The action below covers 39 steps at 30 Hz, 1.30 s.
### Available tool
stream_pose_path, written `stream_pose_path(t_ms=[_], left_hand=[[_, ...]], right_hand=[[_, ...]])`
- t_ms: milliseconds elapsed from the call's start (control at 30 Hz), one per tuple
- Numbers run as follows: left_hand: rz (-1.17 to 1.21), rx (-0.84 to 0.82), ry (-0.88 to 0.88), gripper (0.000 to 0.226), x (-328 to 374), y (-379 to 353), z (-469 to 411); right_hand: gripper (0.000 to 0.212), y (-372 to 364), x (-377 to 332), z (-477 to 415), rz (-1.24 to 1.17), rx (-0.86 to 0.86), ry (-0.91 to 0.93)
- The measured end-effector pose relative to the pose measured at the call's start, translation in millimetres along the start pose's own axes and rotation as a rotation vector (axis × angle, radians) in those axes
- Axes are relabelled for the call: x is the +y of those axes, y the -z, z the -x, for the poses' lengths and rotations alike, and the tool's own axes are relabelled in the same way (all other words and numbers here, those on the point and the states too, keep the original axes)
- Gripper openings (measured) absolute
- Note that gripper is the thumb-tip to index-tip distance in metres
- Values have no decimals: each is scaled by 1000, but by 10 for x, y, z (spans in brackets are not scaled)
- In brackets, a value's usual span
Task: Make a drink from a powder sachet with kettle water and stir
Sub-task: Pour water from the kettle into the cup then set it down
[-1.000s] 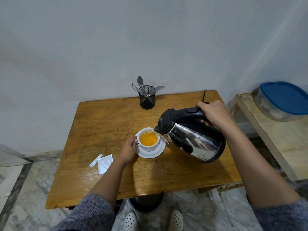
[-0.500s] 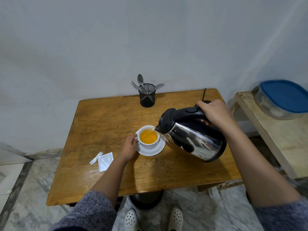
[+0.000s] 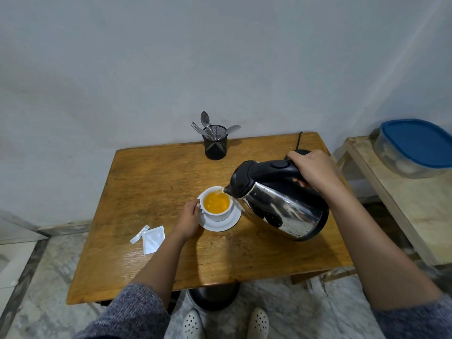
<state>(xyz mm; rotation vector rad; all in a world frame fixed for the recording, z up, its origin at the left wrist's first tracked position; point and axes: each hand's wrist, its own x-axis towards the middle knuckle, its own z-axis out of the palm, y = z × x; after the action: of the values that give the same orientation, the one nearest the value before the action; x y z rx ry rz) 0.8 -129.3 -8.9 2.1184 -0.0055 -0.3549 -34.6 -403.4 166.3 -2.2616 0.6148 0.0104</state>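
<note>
Head view, right hand (image 3: 315,171) gripping tilted steel kettle with black handle (image 3: 276,199), spout over white ceramic cup of orange liquid (image 3: 216,204), left hand (image 3: 188,220) holding cup's handle, wooden tabletop (image 3: 151,177).

Orange drink (image 3: 217,203) in a white cup (image 3: 220,216), black-and-chrome kettle (image 3: 278,204), blue-lidded tub (image 3: 418,143).

Wooden table (image 3: 151,182); saucer (image 3: 228,222), torn sachet (image 3: 152,238) (emptied), cutlery holder (image 3: 215,145)
</note>
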Motion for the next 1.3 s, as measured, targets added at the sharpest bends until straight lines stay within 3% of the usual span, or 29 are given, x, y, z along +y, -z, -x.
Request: stream_pose_path(t_ms=[267,467,933,1300], left_hand=[[-29,55,14,30,78,-34,18],[98,139,57,29,221,-126,49],[231,277,127,27,225,-263,56],[206,294,146,24,233,-310,53]], right_hand=[[36,65,100,-39,-247,-36,-52],[26,132,256,-81,-556,-15,-126],[25,513,709,-371,-1068,348,-160],[24,504,934,-742,-1136,527,-257]])
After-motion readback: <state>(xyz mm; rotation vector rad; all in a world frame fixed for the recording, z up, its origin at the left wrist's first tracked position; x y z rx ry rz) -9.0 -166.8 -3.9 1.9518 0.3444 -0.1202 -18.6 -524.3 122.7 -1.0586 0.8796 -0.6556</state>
